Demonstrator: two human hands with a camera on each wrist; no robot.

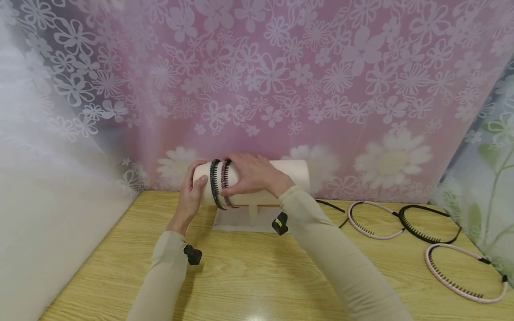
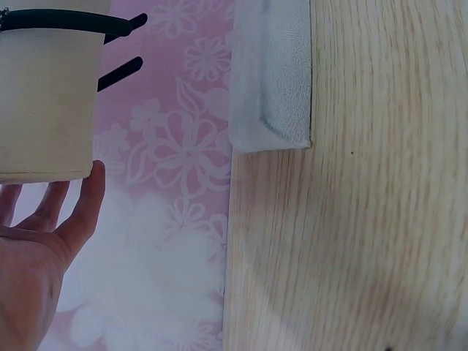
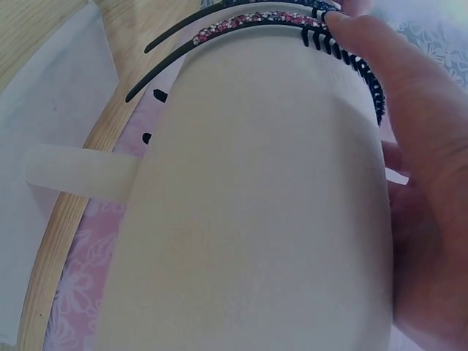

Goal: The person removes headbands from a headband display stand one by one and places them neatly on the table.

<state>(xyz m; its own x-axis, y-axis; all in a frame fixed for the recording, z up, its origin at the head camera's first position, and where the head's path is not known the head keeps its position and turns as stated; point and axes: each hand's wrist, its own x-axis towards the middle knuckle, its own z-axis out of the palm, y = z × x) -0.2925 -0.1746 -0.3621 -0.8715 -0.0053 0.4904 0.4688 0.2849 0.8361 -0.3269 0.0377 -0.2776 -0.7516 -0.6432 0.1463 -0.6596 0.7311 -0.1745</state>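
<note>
A cream cylindrical headband display stand (image 1: 296,176) lies crosswise on a short post over a pale base (image 1: 230,221). Two toothed headbands circle its left part: a dark glittery one (image 1: 214,185) and, just right of it, a pink-glitter one (image 1: 223,179). My left hand (image 1: 188,198) holds the roll's left end, thumb at the front; its fingertips touch the end's rim in the left wrist view. With thumb in front and fingers over the top, my right hand (image 1: 254,174) grips the pink-glitter headband (image 3: 256,20); the far fingers are partly hidden behind the roll.
More toothed headbands lie on the wooden table (image 1: 241,276) at the right: a pink one (image 1: 355,223), a black one (image 1: 417,236), another pink one (image 1: 449,287) and a partly hidden black one (image 1: 331,206). A pink floral curtain (image 1: 281,89) hangs behind.
</note>
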